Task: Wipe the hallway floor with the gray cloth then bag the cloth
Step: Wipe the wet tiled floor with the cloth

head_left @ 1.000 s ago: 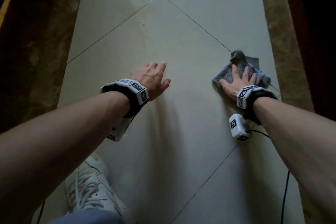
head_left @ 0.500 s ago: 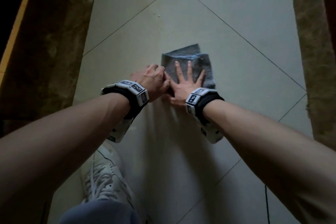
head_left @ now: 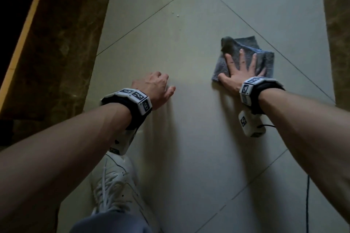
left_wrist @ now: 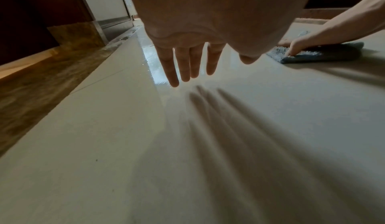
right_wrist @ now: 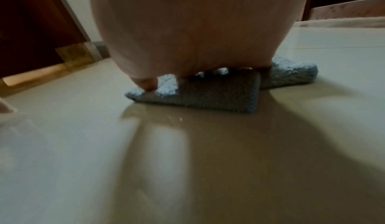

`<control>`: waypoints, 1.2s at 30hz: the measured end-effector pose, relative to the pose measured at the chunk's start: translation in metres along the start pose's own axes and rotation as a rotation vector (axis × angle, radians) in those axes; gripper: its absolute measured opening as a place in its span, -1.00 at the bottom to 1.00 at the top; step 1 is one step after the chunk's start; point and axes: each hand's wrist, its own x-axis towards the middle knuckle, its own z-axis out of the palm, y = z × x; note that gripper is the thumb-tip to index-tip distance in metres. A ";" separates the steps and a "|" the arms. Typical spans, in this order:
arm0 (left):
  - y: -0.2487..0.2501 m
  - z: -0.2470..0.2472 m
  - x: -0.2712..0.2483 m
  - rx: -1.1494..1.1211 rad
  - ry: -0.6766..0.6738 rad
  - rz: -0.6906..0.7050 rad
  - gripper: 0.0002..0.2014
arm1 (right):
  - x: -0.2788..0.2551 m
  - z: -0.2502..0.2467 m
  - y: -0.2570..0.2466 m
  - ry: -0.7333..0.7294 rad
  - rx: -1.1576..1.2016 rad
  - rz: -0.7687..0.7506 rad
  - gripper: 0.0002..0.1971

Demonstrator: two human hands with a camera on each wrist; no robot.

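Observation:
A folded gray cloth [head_left: 246, 56] lies on the pale tiled hallway floor [head_left: 189, 138], right of centre in the head view. My right hand [head_left: 240, 66] presses flat on it with fingers spread and straight. In the right wrist view the cloth [right_wrist: 208, 95] shows under my palm, one fold sticking out to the right. My left hand [head_left: 157, 87] rests on bare tile to the left, apart from the cloth, fingers straight and holding nothing [left_wrist: 187, 66]. The cloth [left_wrist: 316, 54] is also seen at the right of the left wrist view.
Dark brown marble borders run along both sides of the floor [head_left: 56, 53] [head_left: 339, 24]. A few water drops [head_left: 177, 15] lie ahead on the tile. My white sneaker [head_left: 113, 181] is planted near the lower left. A black cable [head_left: 307, 195] trails at the right.
The right hand slid the cloth left until it met the left hand, then back out to the right. The left hand stayed in place on the floor.

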 end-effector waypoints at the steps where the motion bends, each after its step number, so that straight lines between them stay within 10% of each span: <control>1: -0.003 0.000 0.001 -0.002 -0.007 -0.003 -0.48 | 0.001 0.003 -0.004 0.020 -0.006 0.014 -0.23; 9: -0.021 -0.029 0.050 0.038 0.056 0.082 -0.48 | 0.003 -0.009 -0.009 -0.047 -0.033 0.042 -0.21; 23: 0.017 -0.097 0.171 0.265 0.141 0.764 -0.47 | 0.045 -0.056 -0.027 -0.241 0.000 0.158 -0.17; 36: -0.004 -0.140 0.224 0.297 -0.009 0.702 -0.44 | 0.066 -0.066 -0.038 -0.261 -0.017 0.226 -0.13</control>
